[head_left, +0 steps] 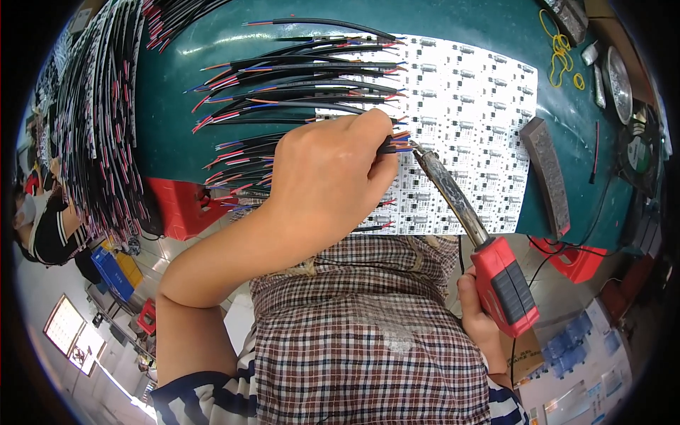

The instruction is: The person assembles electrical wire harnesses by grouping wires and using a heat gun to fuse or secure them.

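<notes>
My left hand [329, 170] is closed in a pinch on a black cable [388, 146], whose bared coloured wire ends point right over a white circuit board panel [453, 134]. My right hand [478, 322] grips a red-and-black soldering iron [504, 283]. The hot end of the iron slants up to the left, its tip close beside those wire ends; whether they touch, I cannot tell. Several black cables [312, 69] with red, blue and brown ends reach leftward from the panel's left part. My left hand hides some of them.
A thick bundle of cables [106, 127] hangs over the green table [212, 32] at left. On the right lie a grey bar [547, 173], yellow cord [559, 57], a round metal dish [618, 85] and a small fan [639, 152]. Red stools [177, 209] stand below the table.
</notes>
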A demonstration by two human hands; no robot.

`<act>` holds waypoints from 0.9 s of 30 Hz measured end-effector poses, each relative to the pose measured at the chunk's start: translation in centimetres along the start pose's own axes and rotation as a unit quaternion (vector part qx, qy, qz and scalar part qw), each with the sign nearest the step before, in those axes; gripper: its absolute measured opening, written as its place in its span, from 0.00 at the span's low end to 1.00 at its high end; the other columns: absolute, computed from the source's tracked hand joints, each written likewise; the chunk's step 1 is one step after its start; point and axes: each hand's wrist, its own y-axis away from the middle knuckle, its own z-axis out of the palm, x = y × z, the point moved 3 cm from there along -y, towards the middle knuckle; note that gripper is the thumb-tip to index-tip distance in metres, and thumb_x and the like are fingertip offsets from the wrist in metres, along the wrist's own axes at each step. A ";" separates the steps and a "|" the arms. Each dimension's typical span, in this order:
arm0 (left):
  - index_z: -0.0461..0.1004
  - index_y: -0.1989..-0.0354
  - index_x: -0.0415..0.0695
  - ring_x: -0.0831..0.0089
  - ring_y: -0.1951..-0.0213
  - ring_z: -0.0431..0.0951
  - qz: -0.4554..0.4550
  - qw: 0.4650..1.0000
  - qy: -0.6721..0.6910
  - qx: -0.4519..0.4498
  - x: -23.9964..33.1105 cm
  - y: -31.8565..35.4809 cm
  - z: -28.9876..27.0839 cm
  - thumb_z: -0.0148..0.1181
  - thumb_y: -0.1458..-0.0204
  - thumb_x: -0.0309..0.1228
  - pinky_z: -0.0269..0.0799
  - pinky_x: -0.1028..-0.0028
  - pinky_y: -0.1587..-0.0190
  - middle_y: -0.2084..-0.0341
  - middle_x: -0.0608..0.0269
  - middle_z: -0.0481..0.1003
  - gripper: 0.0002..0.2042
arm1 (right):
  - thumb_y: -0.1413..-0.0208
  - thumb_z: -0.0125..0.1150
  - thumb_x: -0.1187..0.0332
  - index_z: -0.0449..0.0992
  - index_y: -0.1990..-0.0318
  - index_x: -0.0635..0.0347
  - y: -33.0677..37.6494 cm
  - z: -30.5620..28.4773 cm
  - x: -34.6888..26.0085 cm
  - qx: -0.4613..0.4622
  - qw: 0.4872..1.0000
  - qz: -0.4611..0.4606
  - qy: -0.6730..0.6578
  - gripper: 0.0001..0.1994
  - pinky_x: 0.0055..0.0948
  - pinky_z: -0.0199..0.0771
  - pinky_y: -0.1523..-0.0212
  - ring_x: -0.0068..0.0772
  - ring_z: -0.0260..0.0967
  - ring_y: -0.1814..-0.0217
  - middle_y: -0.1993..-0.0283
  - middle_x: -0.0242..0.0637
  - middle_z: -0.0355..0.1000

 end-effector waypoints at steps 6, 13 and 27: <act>0.73 0.73 0.43 0.67 0.84 0.72 -0.001 1.000 -0.001 0.008 0.1 0.0 0.0 0.70 0.52 0.28 0.65 0.68 0.79 0.86 0.65 0.70 0.08 | 0.50 0.73 0.71 0.80 0.59 0.65 -0.2 0.4 0.1 -0.005 1.000 0.013 -0.001 0.13 0.36 0.78 0.65 0.45 0.79 0.65 0.61 0.46 0.77; 0.72 0.73 0.43 0.64 0.84 0.71 0.015 1.000 -0.015 0.010 0.3 -0.2 0.1 0.66 0.55 0.25 0.66 0.67 0.78 0.87 0.63 0.68 0.07 | 0.49 0.72 0.70 0.79 0.58 0.65 -0.4 0.2 -0.3 0.005 1.000 0.006 0.009 0.12 0.36 0.78 0.66 0.45 0.78 0.66 0.62 0.46 0.76; 0.77 0.72 0.41 0.74 0.83 0.75 -0.011 0.998 0.037 -0.042 -0.7 -1.6 -0.4 0.68 0.54 0.26 0.70 0.75 0.76 0.84 0.64 0.74 0.05 | 0.50 0.72 0.72 0.79 0.59 0.64 -0.3 0.1 -0.2 -0.010 1.000 0.010 0.002 0.12 0.36 0.77 0.66 0.46 0.78 0.66 0.62 0.47 0.76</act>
